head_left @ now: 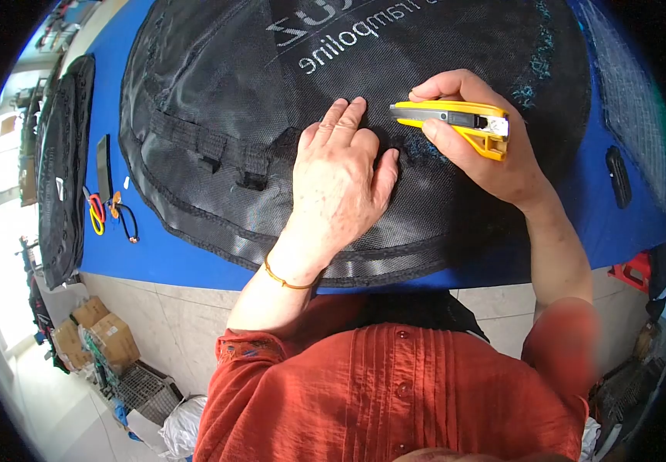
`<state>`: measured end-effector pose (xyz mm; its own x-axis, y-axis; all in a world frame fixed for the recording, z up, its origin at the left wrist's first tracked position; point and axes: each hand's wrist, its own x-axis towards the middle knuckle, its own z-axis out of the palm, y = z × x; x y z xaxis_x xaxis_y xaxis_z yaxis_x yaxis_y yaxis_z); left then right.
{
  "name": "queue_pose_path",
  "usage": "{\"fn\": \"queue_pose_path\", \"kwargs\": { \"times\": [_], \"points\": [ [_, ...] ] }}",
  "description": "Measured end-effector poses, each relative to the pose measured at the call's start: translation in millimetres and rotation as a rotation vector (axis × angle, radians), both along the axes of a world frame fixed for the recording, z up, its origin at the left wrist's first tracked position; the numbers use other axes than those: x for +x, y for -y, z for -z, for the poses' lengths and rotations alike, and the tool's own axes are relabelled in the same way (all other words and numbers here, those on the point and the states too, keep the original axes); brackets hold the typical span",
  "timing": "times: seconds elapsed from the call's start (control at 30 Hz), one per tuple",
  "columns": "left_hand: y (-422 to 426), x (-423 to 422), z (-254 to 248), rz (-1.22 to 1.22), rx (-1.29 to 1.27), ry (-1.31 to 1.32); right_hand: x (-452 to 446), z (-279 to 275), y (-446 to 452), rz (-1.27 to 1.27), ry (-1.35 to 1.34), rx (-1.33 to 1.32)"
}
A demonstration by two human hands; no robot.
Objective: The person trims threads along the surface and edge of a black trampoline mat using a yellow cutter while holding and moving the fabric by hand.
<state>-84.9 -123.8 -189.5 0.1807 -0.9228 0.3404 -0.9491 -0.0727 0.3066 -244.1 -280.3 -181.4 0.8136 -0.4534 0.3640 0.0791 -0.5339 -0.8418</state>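
Yellow handheld tool (445, 115) gripped between right hand's (483, 142) thumb and fingers, over black mesh (248, 100). Left hand (337, 169) palm-down on mesh, two fingers together, thumb apart. Mesh has white lettering (341, 46), lies on blue table (137, 258). Red-yellow handles (97, 215) at left. Pale floor (175, 323), cardboard boxes (113, 339) below.

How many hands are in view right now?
2. The left hand rests palm down on the black mesh; the right hand, beside it, holds a yellow tool over the mesh.
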Motion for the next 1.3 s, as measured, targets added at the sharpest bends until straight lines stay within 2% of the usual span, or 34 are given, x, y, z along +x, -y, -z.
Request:
{"fn": "queue_pose_path", "kwargs": {
  "times": [0.73, 1.13, 1.3],
  "points": [
    [0.4, -0.3, -1.0, 0.001, 0.004, -0.009, 0.9, 4.0, 1.0, 0.068, 0.055, -0.066],
    [2.4, 1.3, -1.7, 0.002, 0.003, -0.021, 4.4, 4.2, 1.4, 0.104, 0.09, 0.041],
    [2.4, 1.4, -2.9, 0.019, -0.014, -0.028, 3.5, -1.5, 4.7, 0.111, 0.107, -0.122]
  ]
}}
